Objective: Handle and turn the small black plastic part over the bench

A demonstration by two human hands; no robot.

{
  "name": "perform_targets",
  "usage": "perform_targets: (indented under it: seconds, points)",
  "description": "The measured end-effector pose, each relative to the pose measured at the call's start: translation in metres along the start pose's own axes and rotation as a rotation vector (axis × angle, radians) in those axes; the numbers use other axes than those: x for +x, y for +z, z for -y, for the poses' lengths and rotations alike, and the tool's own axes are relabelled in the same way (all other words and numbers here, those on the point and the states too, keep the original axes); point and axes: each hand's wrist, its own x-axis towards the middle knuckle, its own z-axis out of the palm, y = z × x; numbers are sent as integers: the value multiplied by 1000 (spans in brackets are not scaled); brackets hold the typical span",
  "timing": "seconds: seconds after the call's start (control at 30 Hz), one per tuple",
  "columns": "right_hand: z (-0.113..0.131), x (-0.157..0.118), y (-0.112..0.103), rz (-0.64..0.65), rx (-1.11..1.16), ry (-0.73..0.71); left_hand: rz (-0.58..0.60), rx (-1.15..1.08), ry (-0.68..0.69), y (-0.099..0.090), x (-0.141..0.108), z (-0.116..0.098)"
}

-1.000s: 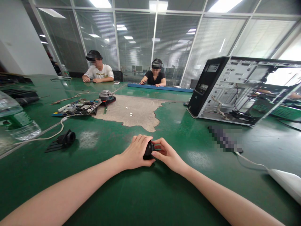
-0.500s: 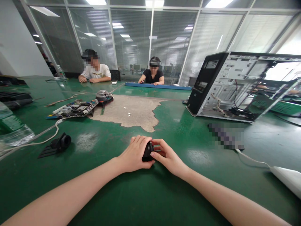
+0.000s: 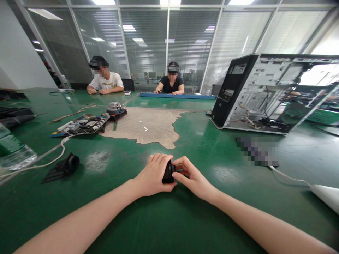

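My left fingers (image 3: 160, 162) wrap around a small black thing (image 3: 167, 174), and my right fingers (image 3: 185, 162) pinch its right side, here at the green counter (image 3: 148, 225).

Shows two foreground hands (image 3: 153, 176), one held black part (image 3: 168, 173). Also includes two co-workers (image 3: 109, 82) opposite, two plastic bottles (image 3: 13, 150), one motherboard (image 3: 84, 124), one computer tower (image 3: 229, 93).

Bright overhead, glare at right

Light panels (image 3: 241, 1) glow high beyond the left hand (image 3: 152, 176) and right hand (image 3: 197, 181). The table (image 3: 169, 225) glares to their right, softly shadowed beneath them. Edges stretch; a mosaic patch (image 3: 255, 151) hides detail rightward.
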Motion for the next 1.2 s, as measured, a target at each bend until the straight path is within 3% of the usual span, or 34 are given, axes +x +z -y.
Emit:
perform_targets:
  seconds: [0.33, 0.77, 0.97, 1.2]
  points:
    - [0, -3, -1, 25, -37, -58, 13, -4, 0, 0, 0, 2]
    - [5, -1, 0, 26, -25, -5, -2, -17, -16, 1, 1, 2]
    - [3, -3, 0, 20, -42, -79, 9, -16, -6, 1, 0, 3]
    - [3, 0, 1, -3, -21, -32, -3, -15, -15, 0, 1, 2]
